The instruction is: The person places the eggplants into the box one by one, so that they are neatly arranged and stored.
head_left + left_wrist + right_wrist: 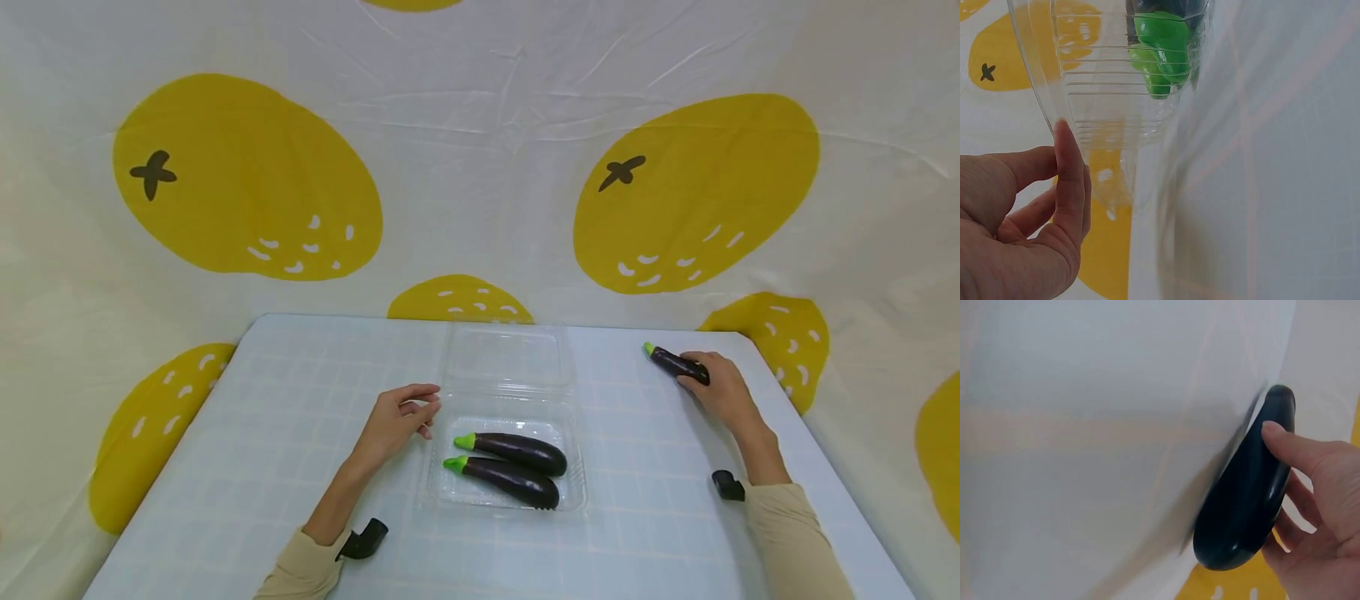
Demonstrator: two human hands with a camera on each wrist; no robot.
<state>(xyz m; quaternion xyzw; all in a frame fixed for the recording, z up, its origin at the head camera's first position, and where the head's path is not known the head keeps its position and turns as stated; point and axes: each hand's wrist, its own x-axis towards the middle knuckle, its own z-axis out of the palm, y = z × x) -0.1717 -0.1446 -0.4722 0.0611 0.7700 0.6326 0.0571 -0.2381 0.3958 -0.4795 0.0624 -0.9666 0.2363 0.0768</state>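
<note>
In the head view my right hand point(722, 390) grips a dark eggplant point(678, 365) by its body, its green stem end pointing to the far left. The right wrist view shows my thumb point(1282, 439) on one side of that eggplant point(1244, 487) and the fingers on the other; it lies on or just above the tabletop. A clear plastic clamshell box point(442, 492) stands with its lid point(510, 354) folded back. Inside lie two eggplants point(521, 450), green ends left. My left hand point(393, 425) is beside the box's left rim, loosely bent fingertips point(1063, 134) at its edge.
A pale checked cloth covers the table point(645, 533). Behind it hangs a white curtain point(480, 167) with large yellow fruit prints. A black wrist camera point(363, 539) sits on the left wrist, another point(727, 485) on the right.
</note>
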